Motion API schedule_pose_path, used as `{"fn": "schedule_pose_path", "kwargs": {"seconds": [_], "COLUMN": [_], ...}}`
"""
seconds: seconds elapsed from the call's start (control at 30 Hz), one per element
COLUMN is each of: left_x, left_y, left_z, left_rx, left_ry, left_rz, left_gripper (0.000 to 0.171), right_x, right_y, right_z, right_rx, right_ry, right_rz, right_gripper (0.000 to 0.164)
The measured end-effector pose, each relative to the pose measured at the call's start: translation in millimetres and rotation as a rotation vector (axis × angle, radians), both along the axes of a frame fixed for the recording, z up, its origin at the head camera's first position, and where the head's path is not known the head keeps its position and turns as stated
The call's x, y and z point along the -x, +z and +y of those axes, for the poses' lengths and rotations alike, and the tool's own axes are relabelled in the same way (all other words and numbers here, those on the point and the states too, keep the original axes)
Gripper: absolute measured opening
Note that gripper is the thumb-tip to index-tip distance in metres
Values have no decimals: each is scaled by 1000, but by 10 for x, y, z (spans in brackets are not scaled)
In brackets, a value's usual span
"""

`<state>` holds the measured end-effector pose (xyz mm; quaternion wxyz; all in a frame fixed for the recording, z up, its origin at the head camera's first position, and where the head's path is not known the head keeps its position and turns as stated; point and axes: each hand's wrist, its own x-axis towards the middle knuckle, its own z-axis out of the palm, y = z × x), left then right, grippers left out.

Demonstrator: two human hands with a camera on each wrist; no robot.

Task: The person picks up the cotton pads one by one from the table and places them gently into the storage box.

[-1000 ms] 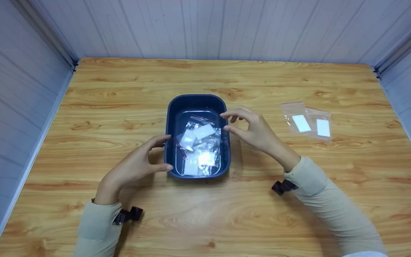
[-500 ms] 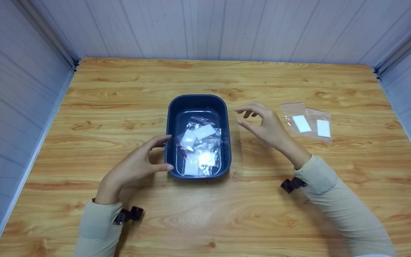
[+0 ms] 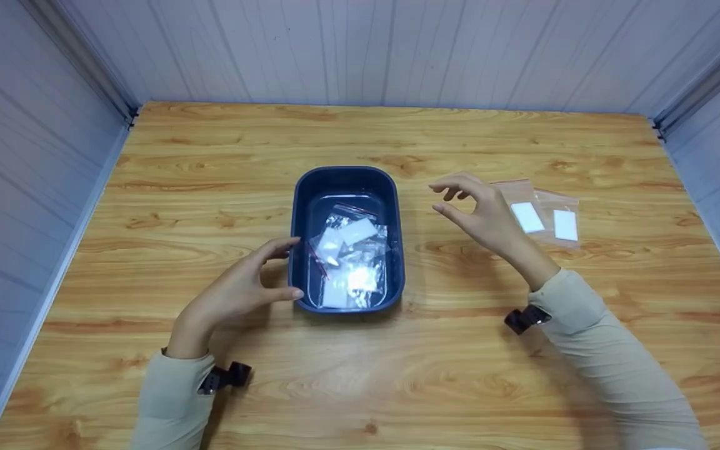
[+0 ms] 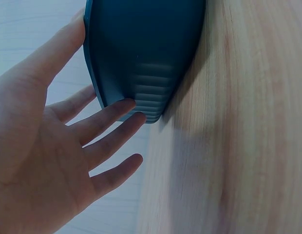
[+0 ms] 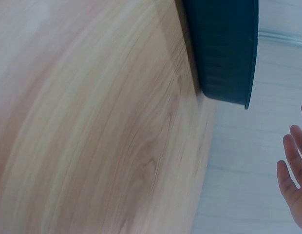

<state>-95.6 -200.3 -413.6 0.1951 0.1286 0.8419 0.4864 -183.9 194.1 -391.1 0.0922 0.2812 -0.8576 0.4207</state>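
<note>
A dark blue rectangular bin (image 3: 345,179) stands on the table with several clear zip bags (image 3: 358,231) lying inside, white pieces showing in them. At its left side, my left hand (image 3: 238,281) touches the rim with thumb and fingertips spread. In the left wrist view, that hand's fingers rest lightly along the outer wall of the bin (image 4: 141,48). To the right of the bin, my right hand (image 3: 488,215) hovers above the table, its fingers loosely bent and holding nothing. Just beyond it lie two zip bags (image 3: 527,217), each with a white rectangular piece.
The wood-grain table (image 3: 360,381) is bounded by a pale panel wall (image 3: 360,50) at the back and by walls on both sides. A small dark camera (image 3: 525,319) sits at the right wrist and another camera (image 3: 225,377) at the left.
My right hand has moved away from the bin's right rim, rightward toward the two zip bags on the table. The left hand and the bin have stayed in place.
</note>
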Motion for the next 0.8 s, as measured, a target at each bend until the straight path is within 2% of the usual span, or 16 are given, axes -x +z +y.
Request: {"fn": "schedule_pose_path", "kwargs": {"seconds": [0.8], "left_x": [24], "left_y": [6], "left_z": [15], "left_rx": [27], "left_ry": [14], "left_rz": [-6], "left_gripper": [87], "right_x": [146], "right_y": [-54], "right_z": [336], "right_rx": [10], "right_ry": [-60], "right_rz": [7], "right_gripper": [30]}}
